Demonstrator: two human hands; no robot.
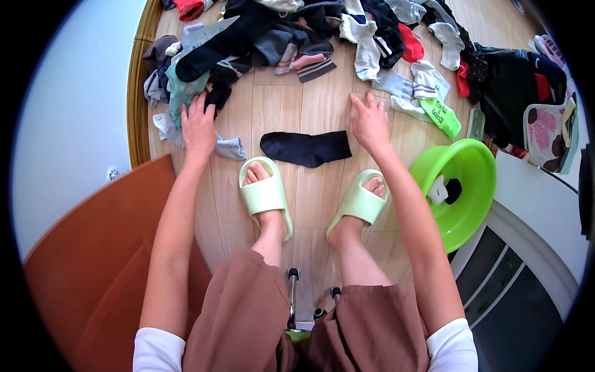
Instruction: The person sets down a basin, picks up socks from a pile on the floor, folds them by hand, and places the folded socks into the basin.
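Note:
A single black sock (305, 149) lies flat on the wooden floor (279, 105), just beyond the slippered feet. My left hand (198, 130) is spread over the left edge of the sock pile, beside a mint-green sock (183, 96) and a light blue-grey sock (230, 148). My right hand (370, 124) hovers or rests near the right end of the black sock, fingers apart, with nothing in it. Close to its fingertips are a grey-white sock (392, 84) and a white sock (361, 49). A bright green sock with lettering (441, 116) lies farther right.
Across the top spreads a large pile of mixed socks (266, 37). A green basin (477, 186) at right holds a white and a black item. Behind it stands a dark bag (505, 93). An orange-brown panel (105, 248) is at left; a chair's casters (293, 273) show below.

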